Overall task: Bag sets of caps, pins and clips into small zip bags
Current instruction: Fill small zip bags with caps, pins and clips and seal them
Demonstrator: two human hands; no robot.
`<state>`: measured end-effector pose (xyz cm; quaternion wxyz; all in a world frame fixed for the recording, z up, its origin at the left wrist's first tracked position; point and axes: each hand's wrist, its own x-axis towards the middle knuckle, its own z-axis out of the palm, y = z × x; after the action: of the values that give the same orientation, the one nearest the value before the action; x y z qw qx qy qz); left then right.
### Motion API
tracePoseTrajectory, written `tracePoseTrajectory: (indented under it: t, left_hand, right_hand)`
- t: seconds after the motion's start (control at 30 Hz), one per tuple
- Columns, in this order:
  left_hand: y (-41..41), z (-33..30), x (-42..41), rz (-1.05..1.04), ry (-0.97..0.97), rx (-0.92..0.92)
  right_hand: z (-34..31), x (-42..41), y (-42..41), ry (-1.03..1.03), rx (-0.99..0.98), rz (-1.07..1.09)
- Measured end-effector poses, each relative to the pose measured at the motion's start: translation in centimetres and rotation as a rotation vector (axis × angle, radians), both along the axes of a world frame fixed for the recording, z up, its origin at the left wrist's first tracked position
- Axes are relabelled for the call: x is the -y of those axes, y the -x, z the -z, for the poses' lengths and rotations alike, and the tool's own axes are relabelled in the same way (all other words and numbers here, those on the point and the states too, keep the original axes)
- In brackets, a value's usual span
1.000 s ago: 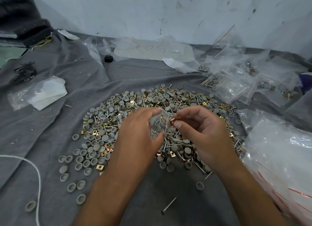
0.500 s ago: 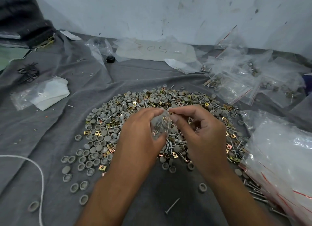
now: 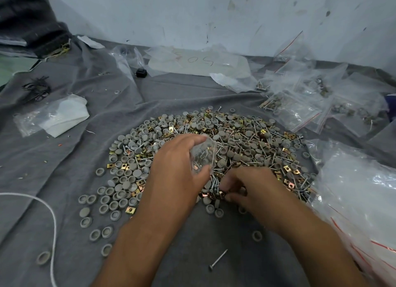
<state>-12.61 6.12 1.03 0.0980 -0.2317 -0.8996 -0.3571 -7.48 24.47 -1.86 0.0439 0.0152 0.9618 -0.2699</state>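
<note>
A wide heap of grey round caps, metal pins and brass-coloured clips (image 3: 235,141) lies on the grey cloth (image 3: 64,179). My left hand (image 3: 177,168) holds a small clear zip bag (image 3: 203,156) over the heap, mouth turned right, with several pins inside. My right hand (image 3: 255,188) is down on the near edge of the heap, its fingertips pinching at brass clips (image 3: 222,193) just below the bag. What exactly sits between those fingertips is partly hidden.
Filled small zip bags (image 3: 300,113) lie at the back right. A large plastic bag of empty zip bags (image 3: 360,201) is at the right. A loose pin (image 3: 218,262) lies near me. White cord (image 3: 42,203) runs at the left, and folded plastic (image 3: 62,115) lies beyond.
My right hand has left the bag's mouth and dropped down to the near edge of the heap. My left hand still holds the bag in about the same place.
</note>
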Motion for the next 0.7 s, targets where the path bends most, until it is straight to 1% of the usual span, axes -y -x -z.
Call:
tracePoseTrajectory:
  t: [0.07,0.27,0.43,0.6,0.7]
  left_hand:
    - [0.1,0.0,0.0,0.003,0.001,-0.001]
    - [0.0,0.1,0.0,-0.006,0.002,0.002]
    - [0.0,0.2,-0.1,-0.009,0.001,0.001]
    - [0.0,0.2,0.0,-0.028,0.006,-0.001]
    - [0.0,0.1,0.0,-0.03,0.019,-0.001]
  right_hand:
    - [0.5,0.2,0.0,-0.111,0.032,-0.044]
    - [0.4,1.2,0.3,-0.286,-0.068,-0.141]
    - [0.5,1.2,0.4,-0.256,-0.086,-0.09]
    - [0.4,1.0,0.2,-0.15,-0.222,-0.071]
    - [0.2,1.5,0.1,-0.101,-0.233,-0.087]
